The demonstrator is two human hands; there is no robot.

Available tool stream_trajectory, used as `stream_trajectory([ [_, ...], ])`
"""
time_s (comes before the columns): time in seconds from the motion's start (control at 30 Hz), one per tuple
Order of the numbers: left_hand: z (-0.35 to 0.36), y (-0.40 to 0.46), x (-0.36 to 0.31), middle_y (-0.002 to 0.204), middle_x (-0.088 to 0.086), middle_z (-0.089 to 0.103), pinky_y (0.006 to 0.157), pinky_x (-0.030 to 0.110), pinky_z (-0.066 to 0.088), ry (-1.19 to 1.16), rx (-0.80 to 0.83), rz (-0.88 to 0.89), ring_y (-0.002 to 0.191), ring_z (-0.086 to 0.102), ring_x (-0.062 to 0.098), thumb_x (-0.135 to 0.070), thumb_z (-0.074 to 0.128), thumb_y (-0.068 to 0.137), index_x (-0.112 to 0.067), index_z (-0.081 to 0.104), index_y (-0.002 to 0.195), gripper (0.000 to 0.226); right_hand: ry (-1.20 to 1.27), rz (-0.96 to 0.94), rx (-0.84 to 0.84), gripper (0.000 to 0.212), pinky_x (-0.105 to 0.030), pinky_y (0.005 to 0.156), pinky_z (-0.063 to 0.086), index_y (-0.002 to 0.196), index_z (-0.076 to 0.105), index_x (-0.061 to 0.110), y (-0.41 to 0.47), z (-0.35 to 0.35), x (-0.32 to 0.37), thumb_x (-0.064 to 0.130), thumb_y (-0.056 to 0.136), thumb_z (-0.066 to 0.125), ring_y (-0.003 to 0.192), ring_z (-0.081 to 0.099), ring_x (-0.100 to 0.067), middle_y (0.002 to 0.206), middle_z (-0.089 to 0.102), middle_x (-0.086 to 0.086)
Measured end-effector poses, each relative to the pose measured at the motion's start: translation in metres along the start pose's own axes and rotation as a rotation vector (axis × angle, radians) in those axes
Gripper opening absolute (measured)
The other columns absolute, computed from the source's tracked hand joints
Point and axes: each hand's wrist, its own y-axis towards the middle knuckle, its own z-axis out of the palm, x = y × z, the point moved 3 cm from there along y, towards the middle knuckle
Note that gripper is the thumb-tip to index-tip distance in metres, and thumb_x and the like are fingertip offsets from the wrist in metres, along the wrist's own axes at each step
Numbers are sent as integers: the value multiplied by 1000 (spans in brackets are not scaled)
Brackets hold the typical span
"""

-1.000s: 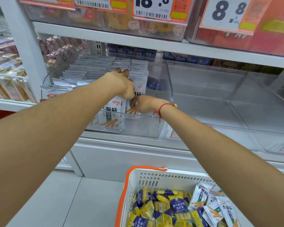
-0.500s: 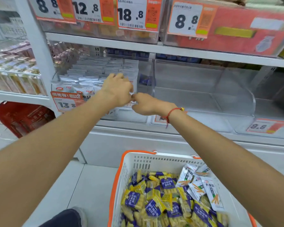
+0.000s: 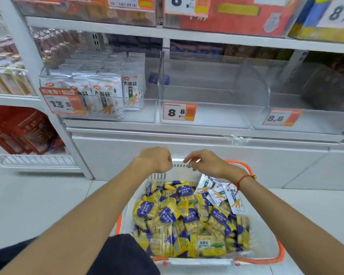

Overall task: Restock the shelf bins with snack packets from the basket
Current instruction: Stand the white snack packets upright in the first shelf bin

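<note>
Both our left hand (image 3: 155,159) and right hand (image 3: 204,162) hover loosely curled, holding nothing, over the basket (image 3: 266,249) far rim; snack packets (image 3: 187,217) look light, crinkly, best pinched by edges.

The price tags (image 3: 131,2) on the top shelf are cut off by the upper edge. A dark knee (image 3: 125,255) hides the basket's (image 3: 266,247) near left corner. The right bin's dark contents (image 3: 330,88) are too blurred to identify.
</note>
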Motion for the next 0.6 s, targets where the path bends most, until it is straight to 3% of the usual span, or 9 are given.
stream_trajectory([
  [0.1,48,16,-15,141,0,50,91,37,48,-74,145,10,107,59,28,-28,46,93,-17,67,112,30,18,113,77,24,-27,81,47,109,67,13,-15,24,-47,7,94,50,92,59,-17,112,63,-5],
  [0.2,105,23,-28,122,8,62,80,33,46,-165,257,20,92,58,26,-23,47,92,-19,63,99,18,6,244,156,27,-33,87,48,110,66,15,-33,50,-98,7,94,45,112,57,-27,126,59,-9],
  [0.23,122,24,-31,124,10,61,78,33,44,-180,268,21,92,56,27,-21,46,92,-22,61,104,19,-2,280,168,29,-33,85,47,109,66,16,-37,57,-113,6,95,43,115,56,-30,129,57,-10],
  [0.3,149,28,-36,131,10,54,84,36,45,-173,289,24,109,54,30,-18,44,95,-19,49,134,39,-38,353,153,30,-29,77,45,110,67,15,-46,66,-140,5,93,43,108,58,-31,131,55,-12],
  [0.37,165,33,-42,144,13,41,100,44,41,-95,290,59,129,42,33,-16,44,96,-20,30,149,55,-23,444,114,28,-31,81,45,115,63,12,-57,75,-163,7,93,46,104,58,-28,134,52,-14],
  [0.5,187,40,-59,159,3,13,113,47,27,-53,296,163,145,13,28,-22,44,98,-26,17,152,60,-41,584,87,51,-33,87,44,143,35,13,-77,101,-199,11,94,49,118,51,-30,148,31,-13],
  [0.6,201,47,-69,159,-1,14,114,45,23,-6,282,210,145,11,25,-29,36,102,-28,21,151,51,-91,546,-80,51,-34,84,45,144,32,13,-74,105,-206,6,95,42,108,53,-27,146,35,-12],
])
